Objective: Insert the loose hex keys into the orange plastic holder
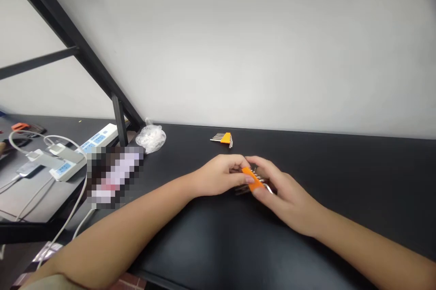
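Between my two hands, over the black table [211, 235], is an orange holder [252, 180] with several silver hex keys in it. My left hand [223, 175] pinches the holder with its thumb on the orange part. From the other side my right hand [282, 190] grips the same holder, thumb at its lower edge and fingers behind. The hands partly hide the keys. Farther back on the table lies a second hex key set [225, 137] with a yellow-orange holder, its keys pointing left, touched by neither hand.
A clear plastic bag [151, 138] with white contents sits at the back left. Beside it are a black metal frame [119, 117] and a pixelated object [117, 176]. Farther left, a white power strip [102, 137] carries plugs and white cables. A pale wall stands behind the table.
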A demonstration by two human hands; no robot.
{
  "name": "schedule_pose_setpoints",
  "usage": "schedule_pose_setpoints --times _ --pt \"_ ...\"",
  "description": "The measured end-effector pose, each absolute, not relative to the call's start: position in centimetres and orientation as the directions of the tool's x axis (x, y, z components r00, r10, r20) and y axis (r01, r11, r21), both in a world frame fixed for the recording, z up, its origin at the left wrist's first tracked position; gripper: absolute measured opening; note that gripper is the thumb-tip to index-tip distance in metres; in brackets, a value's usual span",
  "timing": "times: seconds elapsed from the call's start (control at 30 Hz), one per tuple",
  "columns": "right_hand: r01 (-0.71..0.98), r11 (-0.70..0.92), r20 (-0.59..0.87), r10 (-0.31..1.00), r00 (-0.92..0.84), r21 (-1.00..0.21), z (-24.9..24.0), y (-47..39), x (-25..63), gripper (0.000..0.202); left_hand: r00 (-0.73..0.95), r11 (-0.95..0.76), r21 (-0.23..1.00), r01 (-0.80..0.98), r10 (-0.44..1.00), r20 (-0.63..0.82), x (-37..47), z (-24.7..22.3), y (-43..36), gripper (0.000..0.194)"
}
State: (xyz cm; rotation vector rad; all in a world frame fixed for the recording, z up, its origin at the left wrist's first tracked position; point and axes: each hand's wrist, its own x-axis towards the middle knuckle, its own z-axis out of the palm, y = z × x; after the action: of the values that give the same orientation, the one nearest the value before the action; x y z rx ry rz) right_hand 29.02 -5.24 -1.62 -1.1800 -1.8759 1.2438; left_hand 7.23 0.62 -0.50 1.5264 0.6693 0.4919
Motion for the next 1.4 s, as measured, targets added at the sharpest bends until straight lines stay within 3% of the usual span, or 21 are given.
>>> schedule_pose_setpoints --times 0.1,0.2,0.27,0.43,0.6,0.7,0.77,0.83,1.07,1.27,1.4 --pt "0.476 0.256 -0.004 0.878 -0.479 -0.841 -1.0 -5.6 28.8 0.063 0.733 0.195 0.977 0.090 0.651 -0.198 7.3 -0.9 0.7 0.038" --pt "0.531 0.261 -0.030 0.878 -0.477 -0.806 -0.6 -5.5 28.8 0.038 0.696 0.245 0.966 0.086 0.679 -0.234 7.1 -0.9 1.0 0.041" --pt "0.519 0.245 -0.049 0.871 -0.489 -0.819 -0.7 -5.3 28.9 0.032 0.707 0.245 0.963 0.111 0.661 -0.250 7.1 -0.6 1.1 0.043" --pt "0.399 0.027 -0.153 0.898 -0.413 -0.916 -1.7 -4.9 28.7 0.037 0.697 0.226 0.969 0.105 0.678 -0.233 7.6 -0.6 1.0 0.046" --pt "0.316 -0.153 -0.247 0.927 -0.283 -0.936 -1.7 -4.9 28.2 0.046 0.609 0.066 0.992 0.104 0.785 -0.116 8.2 -1.5 0.5 0.033" --pt "0.247 -0.178 -0.232 0.950 -0.209 -0.953 -1.6 -4.8 28.1 0.050 0.613 -0.230 0.954 0.195 0.788 0.065 8.5 -1.2 -0.5 0.028" --pt "0.198 -0.207 -0.242 0.955 -0.173 -0.958 -1.8 -4.6 28.0 0.051 0.644 -0.471 0.826 0.311 0.744 0.182 8.8 -0.8 -1.2 0.051" --pt "0.157 -0.230 -0.255 0.953 -0.163 -0.960 -1.9 -4.4 28.0 0.052 0.643 -0.580 0.690 0.433 0.735 0.214 9.1 -0.5 -1.6 0.065" --pt "-0.015 -0.306 -0.297 0.936 -0.190 -0.952 -1.6 -3.9 27.9 0.051 0.640 -0.683 0.460 0.567 0.717 0.277 9.6 -0.9 -1.3 0.050" --pt "-0.125 -0.289 -0.273 0.953 -0.132 -0.949 -1.6 -3.8 28.1 0.054 0.613 -0.679 0.426 0.598 0.730 0.303 9.4 -1.1 -1.3 0.038" --pt "-0.127 -0.261 -0.255 0.965 -0.061 -0.957 -1.9 -2.8 29.0 0.053 0.625 -0.633 0.455 0.627 0.757 0.191 8.7 -0.8 -0.6 0.024"
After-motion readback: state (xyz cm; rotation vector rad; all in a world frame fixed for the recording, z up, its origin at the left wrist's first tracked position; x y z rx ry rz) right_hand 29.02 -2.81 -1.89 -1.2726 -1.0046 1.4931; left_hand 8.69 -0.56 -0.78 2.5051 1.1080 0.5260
